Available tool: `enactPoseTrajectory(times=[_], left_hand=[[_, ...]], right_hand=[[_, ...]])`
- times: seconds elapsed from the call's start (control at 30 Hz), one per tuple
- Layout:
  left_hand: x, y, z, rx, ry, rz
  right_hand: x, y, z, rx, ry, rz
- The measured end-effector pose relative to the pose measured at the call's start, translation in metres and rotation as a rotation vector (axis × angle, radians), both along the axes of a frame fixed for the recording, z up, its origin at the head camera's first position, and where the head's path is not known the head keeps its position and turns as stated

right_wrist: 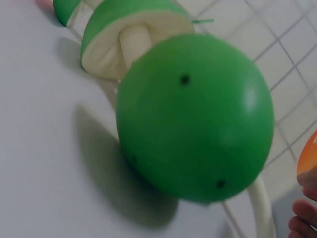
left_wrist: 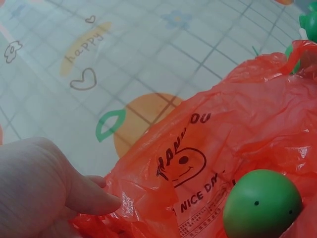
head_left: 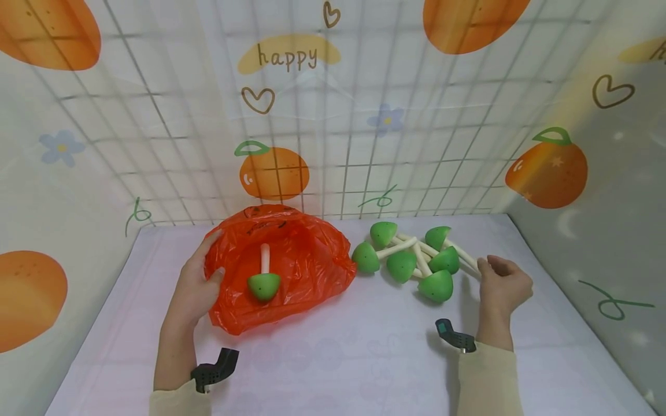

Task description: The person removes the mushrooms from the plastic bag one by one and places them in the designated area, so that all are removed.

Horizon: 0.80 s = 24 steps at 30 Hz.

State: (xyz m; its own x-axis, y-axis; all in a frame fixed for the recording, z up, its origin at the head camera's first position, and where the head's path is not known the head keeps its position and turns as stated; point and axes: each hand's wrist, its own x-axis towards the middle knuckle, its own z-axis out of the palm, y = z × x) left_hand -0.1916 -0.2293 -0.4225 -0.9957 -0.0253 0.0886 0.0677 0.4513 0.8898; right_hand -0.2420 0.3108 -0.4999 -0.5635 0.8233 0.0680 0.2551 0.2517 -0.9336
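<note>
My left hand (head_left: 195, 289) grips the left side of a red plastic bag (head_left: 312, 289), thumb at the opening. The bag lies on its side, and a toy mushroom (head_left: 264, 287) with a green cap and pale stem rests in its mouth. In the left wrist view that green cap (left_wrist: 262, 203) has black dots. At the right, my right hand (head_left: 504, 286) pinches the end of another toy mushroom's stem (head_left: 465, 257); its green cap (head_left: 437, 237) points left, beside the pile. A large green cap (right_wrist: 195, 119) hides much of the right wrist view.
Several similar toy mushrooms (head_left: 402, 267) lie heaped right of the bag, stems crossing. The white table (head_left: 333, 370) meets a back wall with a printed cloth (head_left: 322, 115) of oranges and grid lines. Side walls (head_left: 614, 242) flank it.
</note>
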Motion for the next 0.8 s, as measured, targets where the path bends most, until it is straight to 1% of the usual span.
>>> enactPoseTrajectory(times=[0.1,0.23,0.4,0.57,0.67,0.8], left_hand=[[0.0,0.0,0.0,-0.002,-0.001,-0.002],[0.0,0.001,0.0,-0.003,-0.007,-0.002],[-0.001,0.001,0.0,-0.008,-0.011,0.001],[-0.001,0.001,0.0,-0.01,-0.018,0.006],[-0.001,0.001,0.0,-0.008,-0.024,0.009],[-0.001,0.001,0.001,-0.007,-0.03,0.011]], right_hand=[[-0.002,-0.006,0.006,0.051,0.039,0.005],[-0.003,-0.021,0.018,0.112,0.065,0.046],[-0.001,-0.047,0.035,0.132,0.115,0.126],[0.0,-0.07,0.047,0.167,0.213,0.21],[0.001,-0.085,0.056,0.203,0.271,0.275],[0.005,-0.107,0.068,0.228,0.317,0.367]])
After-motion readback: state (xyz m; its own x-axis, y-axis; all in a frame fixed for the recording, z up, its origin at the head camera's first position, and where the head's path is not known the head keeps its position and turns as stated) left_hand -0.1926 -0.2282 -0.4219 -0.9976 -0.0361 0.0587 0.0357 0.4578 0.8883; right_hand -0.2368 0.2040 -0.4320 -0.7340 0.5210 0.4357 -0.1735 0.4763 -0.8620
